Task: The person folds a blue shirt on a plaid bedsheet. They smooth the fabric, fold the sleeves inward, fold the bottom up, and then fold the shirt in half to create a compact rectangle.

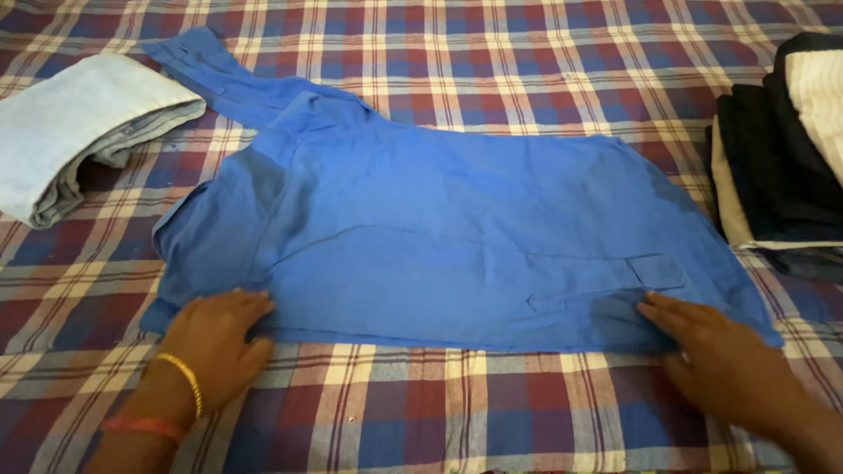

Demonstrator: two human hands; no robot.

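A blue shirt (457, 237) lies spread flat on a plaid bedsheet (492, 53), folded lengthwise, with one sleeve stretched toward the upper left. My left hand (215, 338) rests palm down on the shirt's near left corner, by the collar end. It wears a thin gold bangle and a red thread at the wrist. My right hand (716, 355) lies flat on the near right edge of the shirt, just below a buttoned pocket flap. Neither hand grips the cloth; the fingers are extended and pressing on it.
Folded pale blue jeans (75, 132) sit at the far left. A stack of folded dark and cream clothes (781, 149) sits at the right edge. The red, blue and cream plaid sheet covers the whole surface.
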